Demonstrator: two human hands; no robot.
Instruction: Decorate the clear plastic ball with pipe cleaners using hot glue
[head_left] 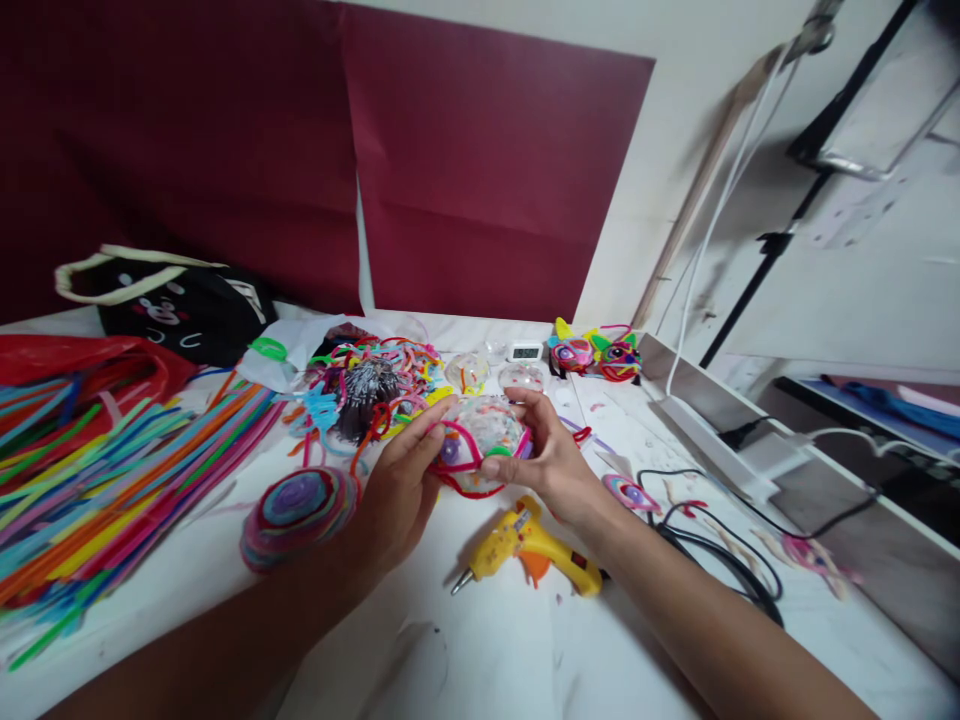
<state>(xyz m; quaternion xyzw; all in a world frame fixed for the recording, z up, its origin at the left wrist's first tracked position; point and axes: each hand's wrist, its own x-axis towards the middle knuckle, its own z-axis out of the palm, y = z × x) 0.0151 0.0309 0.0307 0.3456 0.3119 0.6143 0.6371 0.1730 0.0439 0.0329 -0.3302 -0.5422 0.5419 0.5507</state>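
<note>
Both my hands hold a clear plastic ball (484, 432) wrapped in pink, red and green pipe cleaners, just above the white table (480, 650). My left hand (401, 490) grips its left side with fingers closed around it. My right hand (540, 455) pinches its right side, thumb underneath. A yellow hot glue gun (529, 548) lies on the table right below the ball, nozzle pointing left.
A large spread of coloured pipe cleaners (112, 490) covers the left. A coiled pipe-cleaner disc (300, 515), a tangle of bent pieces (367, 385), finished decorated balls (596, 355), a black bag (180, 305), a small clock (525, 351) and black cables (712, 560) surround the hands.
</note>
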